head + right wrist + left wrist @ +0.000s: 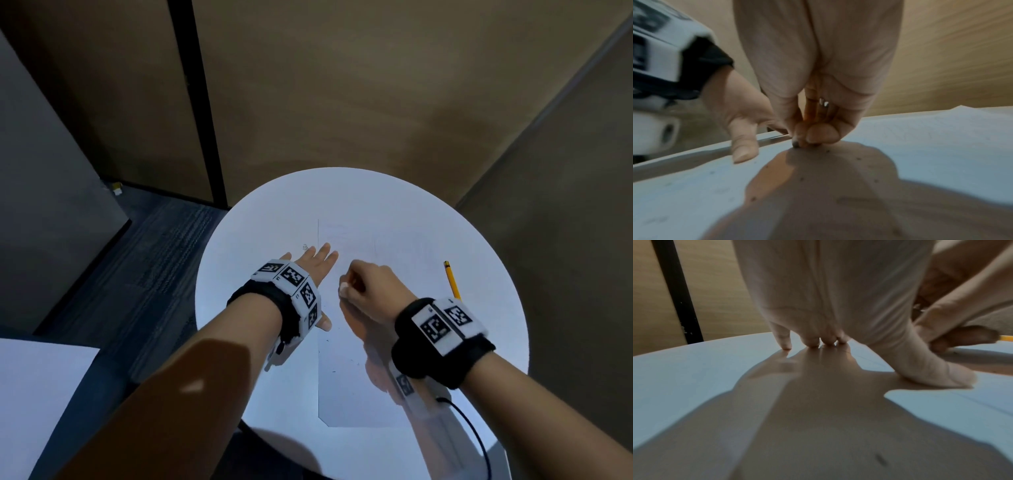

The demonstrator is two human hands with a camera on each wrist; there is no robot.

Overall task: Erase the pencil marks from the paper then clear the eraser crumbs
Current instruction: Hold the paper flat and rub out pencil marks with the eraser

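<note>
Pinched eraser (343, 287) in right hand (371, 286) at frame center on paper (356, 383), left hand (313, 267) spread flat beside, pencil (452, 279) center right

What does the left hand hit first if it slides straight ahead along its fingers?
Probably nothing: past the left hand lie only bare paper and table. A tiny speck sits just left of that line.

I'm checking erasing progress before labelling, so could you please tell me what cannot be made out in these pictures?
- Eraser: mostly hidden inside the right hand in the head view; blurred at the fingertips in the right wrist view.
- Pencil marks on the paper: too faint in the head view.
- Crumbs: tiny blurred specks.
- Pencil: its lower end hidden behind the right wristband.
</note>
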